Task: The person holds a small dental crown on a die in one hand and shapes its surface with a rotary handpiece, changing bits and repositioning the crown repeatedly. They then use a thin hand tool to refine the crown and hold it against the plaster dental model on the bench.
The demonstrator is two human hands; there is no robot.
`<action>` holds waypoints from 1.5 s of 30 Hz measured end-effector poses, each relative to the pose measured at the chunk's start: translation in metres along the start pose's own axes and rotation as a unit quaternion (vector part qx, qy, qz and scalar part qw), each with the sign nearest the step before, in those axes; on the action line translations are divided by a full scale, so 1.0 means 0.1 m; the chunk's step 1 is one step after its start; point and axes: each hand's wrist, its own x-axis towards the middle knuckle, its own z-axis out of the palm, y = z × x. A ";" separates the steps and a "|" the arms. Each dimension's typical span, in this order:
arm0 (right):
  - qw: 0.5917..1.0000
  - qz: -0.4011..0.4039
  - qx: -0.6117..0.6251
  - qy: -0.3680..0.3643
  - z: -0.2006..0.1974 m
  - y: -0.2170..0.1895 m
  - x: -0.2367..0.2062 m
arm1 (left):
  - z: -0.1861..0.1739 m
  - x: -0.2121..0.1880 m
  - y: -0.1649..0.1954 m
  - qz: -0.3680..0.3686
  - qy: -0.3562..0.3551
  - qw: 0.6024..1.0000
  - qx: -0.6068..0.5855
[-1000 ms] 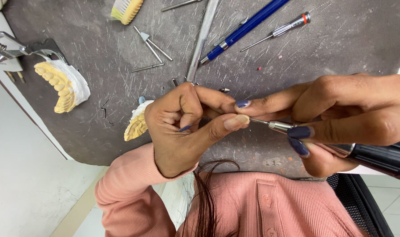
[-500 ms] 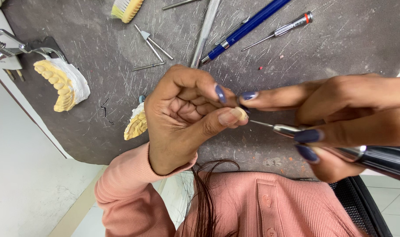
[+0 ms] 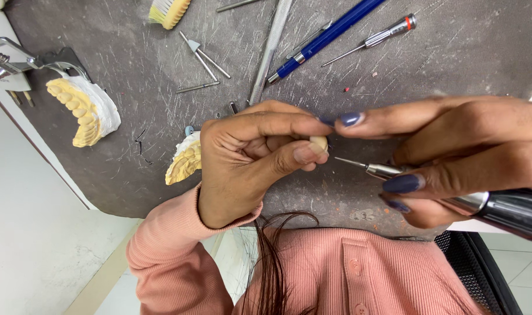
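Cream-coloured tooth piece [image 3: 319,142] sits pinched between thumb and index of the left hand [image 3: 248,157], low over the mat. Right hand [image 3: 452,154] is clamped around the metal handpiece [image 3: 487,205], whose bur tip points at the piece with a small gap. Half a second back the tip sat closer, by the thumb; it has since backed off and the left fingers have re-curled, so this looks like a reposition pause, not cutting. Behind: yellow tooth cast [image 3: 184,162], grey mat [image 3: 452,52], loose burs [image 3: 203,58], blue pen [image 3: 327,38], jaw model [image 3: 85,111].
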 end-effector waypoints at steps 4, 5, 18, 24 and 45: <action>0.999 0.035 0.022 -0.011 -0.02 -0.11 0.08 | 0.00 0.00 0.00 0.000 -0.010 1.000 -0.011; 0.999 0.037 0.028 -0.014 -0.02 -0.12 0.10 | 0.01 -0.01 0.00 0.001 -0.006 1.000 -0.013; 1.000 0.021 -0.010 -0.018 -0.01 -0.14 0.17 | 0.05 -0.02 -0.03 0.023 0.021 0.999 0.034; 1.000 0.015 -0.005 -0.021 -0.01 -0.13 0.21 | 0.05 -0.03 -0.03 0.010 0.019 1.000 -0.002; 0.999 -0.020 0.015 -0.025 -0.02 0.00 0.21 | 0.01 -0.05 -0.01 -0.026 0.009 0.999 -0.016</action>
